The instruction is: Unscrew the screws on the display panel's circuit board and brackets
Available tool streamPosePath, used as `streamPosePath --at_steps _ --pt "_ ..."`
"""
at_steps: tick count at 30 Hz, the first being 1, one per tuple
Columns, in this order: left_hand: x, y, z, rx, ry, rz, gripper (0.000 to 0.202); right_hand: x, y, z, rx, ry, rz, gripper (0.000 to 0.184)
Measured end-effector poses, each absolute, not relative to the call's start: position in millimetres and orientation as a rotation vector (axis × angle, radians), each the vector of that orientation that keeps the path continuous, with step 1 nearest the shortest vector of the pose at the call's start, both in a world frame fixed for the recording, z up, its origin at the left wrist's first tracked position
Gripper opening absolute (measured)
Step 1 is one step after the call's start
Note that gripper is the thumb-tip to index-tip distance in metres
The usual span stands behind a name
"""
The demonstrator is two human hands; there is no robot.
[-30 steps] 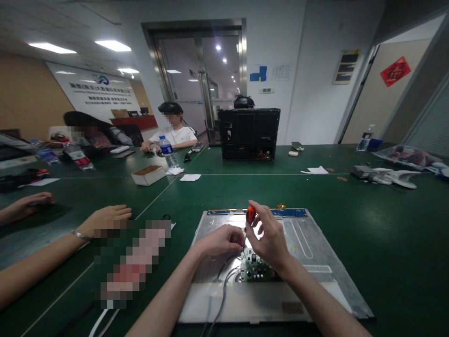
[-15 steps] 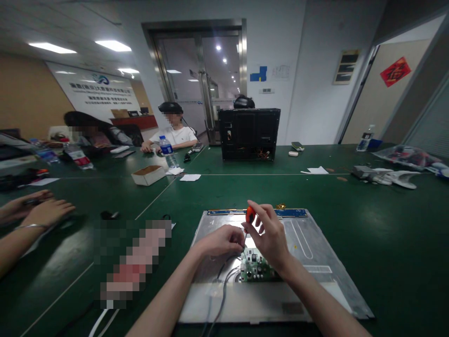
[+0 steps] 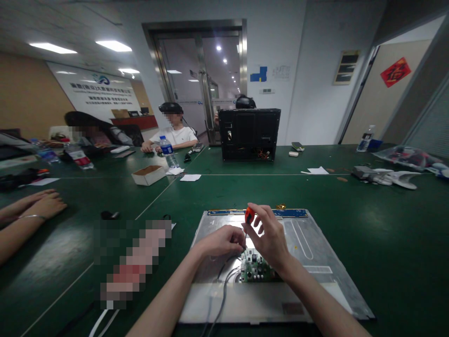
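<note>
By the fingers and thumb of the right hand [image 3: 269,236], drawn together, the orange handle of a screwdriver [image 3: 249,215] is pinched, the shaft pointing down, nearly upright. The left hand [image 3: 224,239] is curled just beside the shaft; whether anything is gripped by its fingertips cannot be told. The green circuit board [image 3: 254,267] is set on the back of a metal panel [image 3: 331,285] lying flat on the table [image 3: 393,234], with dark cables [image 3: 225,291] at its left. The step in hand is judged to be screwdriver work at the board's far-left corner, though the tip is hidden; a well-seated tip, gentle turning and a steadied board appear to be called for
</note>
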State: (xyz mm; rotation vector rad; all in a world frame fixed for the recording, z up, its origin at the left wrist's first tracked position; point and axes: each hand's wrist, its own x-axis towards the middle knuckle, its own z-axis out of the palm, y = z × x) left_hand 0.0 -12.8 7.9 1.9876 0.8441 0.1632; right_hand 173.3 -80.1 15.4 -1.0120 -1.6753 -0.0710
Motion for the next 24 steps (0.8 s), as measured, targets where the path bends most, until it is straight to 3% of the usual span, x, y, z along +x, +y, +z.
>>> streamPosePath --at_steps 6,24 --pt "0.2 -11.7 5.5 1.954 0.815 0.171 0.007 172.7 -81.0 14.7 -0.995 -1.714 -0.069 0.054" --pt "1.1 -12.0 7.5 1.953 0.809 0.170 0.008 172.7 -79.7 12.5 -0.984 -1.727 -0.110 0.056"
